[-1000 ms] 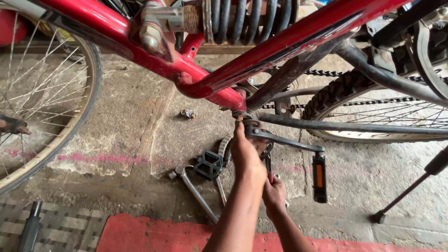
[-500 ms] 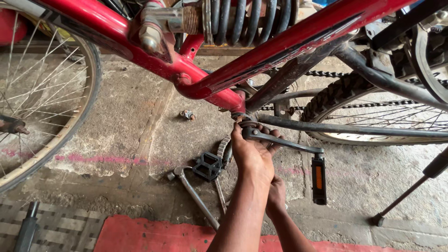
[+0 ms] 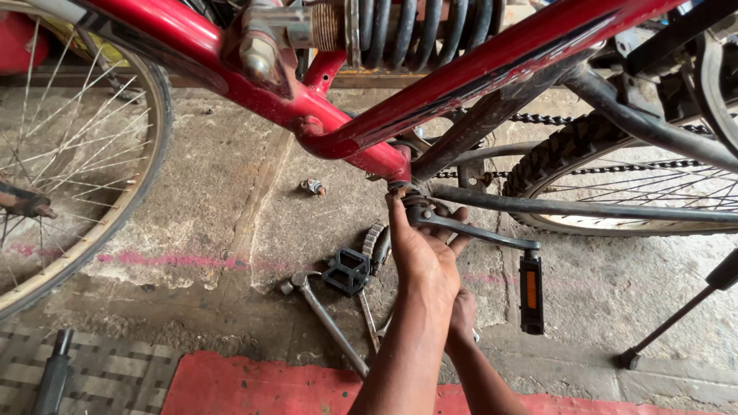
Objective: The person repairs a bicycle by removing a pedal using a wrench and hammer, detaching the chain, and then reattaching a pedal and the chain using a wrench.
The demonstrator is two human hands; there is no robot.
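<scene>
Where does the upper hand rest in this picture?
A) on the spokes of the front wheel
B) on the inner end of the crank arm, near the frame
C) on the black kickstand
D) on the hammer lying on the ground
B: the upper hand has its fingers around the inner end of the crank arm, just under the red frame.

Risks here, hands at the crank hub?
1. The upper hand has fingers wrapped around the crank arm at the hub, close to the chain; a turning crank could pinch them.
2. The lower hand sits mostly hidden beneath, near the pedal; if the crank swings, the pedal may strike it.
3. A hammer and a loose pedal lie on the floor under the bike; a dropped part could land among them.
</scene>
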